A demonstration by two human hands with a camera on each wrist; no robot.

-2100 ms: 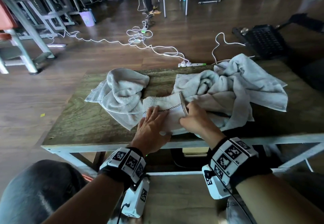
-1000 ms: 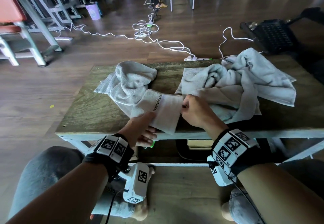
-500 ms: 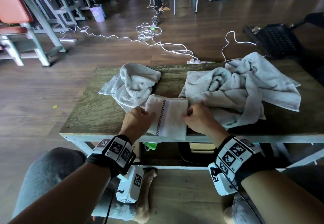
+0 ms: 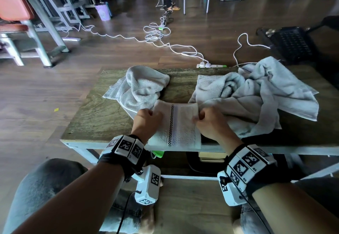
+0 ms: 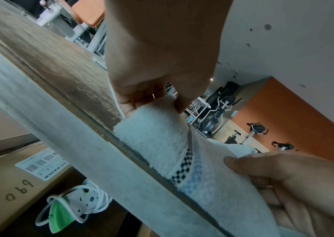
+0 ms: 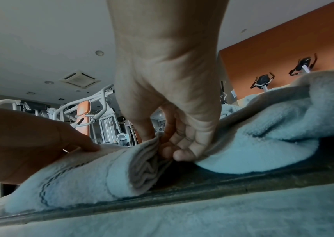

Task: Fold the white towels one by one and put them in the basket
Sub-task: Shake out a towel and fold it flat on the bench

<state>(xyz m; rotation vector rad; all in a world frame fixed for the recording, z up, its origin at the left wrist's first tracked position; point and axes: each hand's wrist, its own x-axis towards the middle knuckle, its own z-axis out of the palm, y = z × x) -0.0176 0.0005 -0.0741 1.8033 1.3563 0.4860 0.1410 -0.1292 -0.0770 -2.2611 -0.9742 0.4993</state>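
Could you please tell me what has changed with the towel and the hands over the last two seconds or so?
The folded towel was turned so its checkered stripe now runs toward the person, and it was drawn to the table's near edge. The left hand, earlier pressing flat on it, now grips its left edge; the right hand still pinches the right edge. The crumpled towel and the towel pile stayed put.

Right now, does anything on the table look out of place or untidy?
Mostly the folded white towel with the checkered stripe: its near edge hangs slightly over the wooden table's front edge, while the left hand and right hand pinch its sides. Two crumpled white towels lie unfolded behind it.
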